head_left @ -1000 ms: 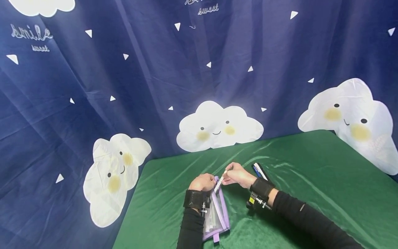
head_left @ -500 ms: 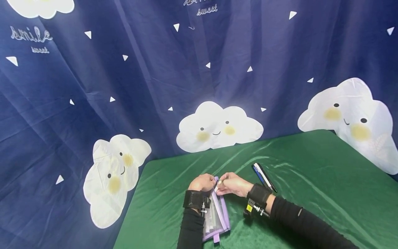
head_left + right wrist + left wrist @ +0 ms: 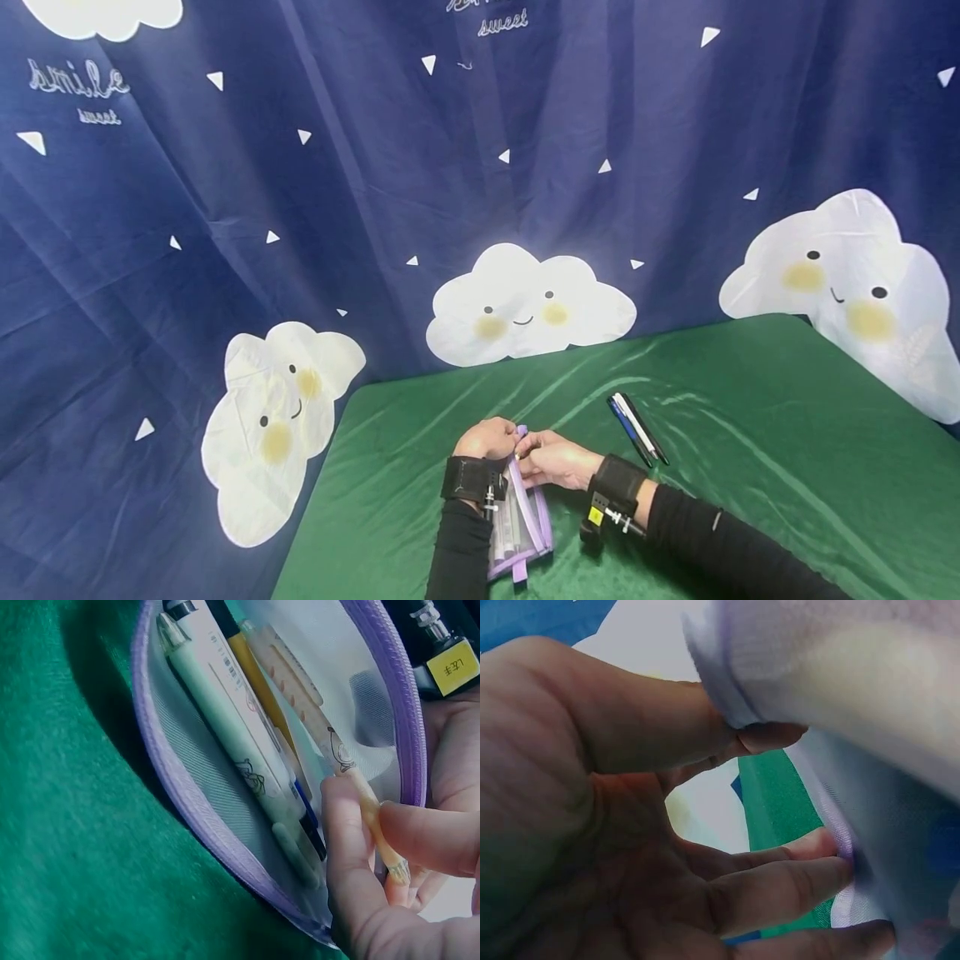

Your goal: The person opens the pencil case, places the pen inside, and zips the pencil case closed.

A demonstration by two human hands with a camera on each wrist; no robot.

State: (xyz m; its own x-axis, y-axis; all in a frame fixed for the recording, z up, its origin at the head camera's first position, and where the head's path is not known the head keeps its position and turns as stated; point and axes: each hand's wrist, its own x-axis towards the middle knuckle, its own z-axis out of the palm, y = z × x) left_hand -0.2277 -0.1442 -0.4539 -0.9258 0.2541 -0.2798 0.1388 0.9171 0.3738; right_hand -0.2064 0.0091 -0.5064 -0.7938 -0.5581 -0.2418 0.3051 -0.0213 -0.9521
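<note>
A purple-edged mesh pencil case [image 3: 544, 521] lies on the table with its zipper gaping. My left hand [image 3: 487, 439] pinches its far-end edge between thumb and fingers; in the left wrist view the other fingers [image 3: 780, 889] touch the lower purple edge. At the opening, my right hand [image 3: 561, 462] pinches a whitish pen [image 3: 341, 754] with a small cartoon drawing, near its yellowish end. Most of this pen is inside the case, slanting alongside a pale green pen [image 3: 225, 727], a white pen [image 3: 225, 671] and a yellow-brown one [image 3: 262, 682].
Several pens [image 3: 637, 429], blue, white and black, lie side by side on the green cloth [image 3: 750, 433], right of the case. A dark blue curtain [image 3: 375, 167] with white clouds hangs behind the table. Each wrist wears a black camera strap.
My right hand has moved left and down, bringing the whitish pen from above the opening into the pencil case. My left hand has stayed at the case's edge.
</note>
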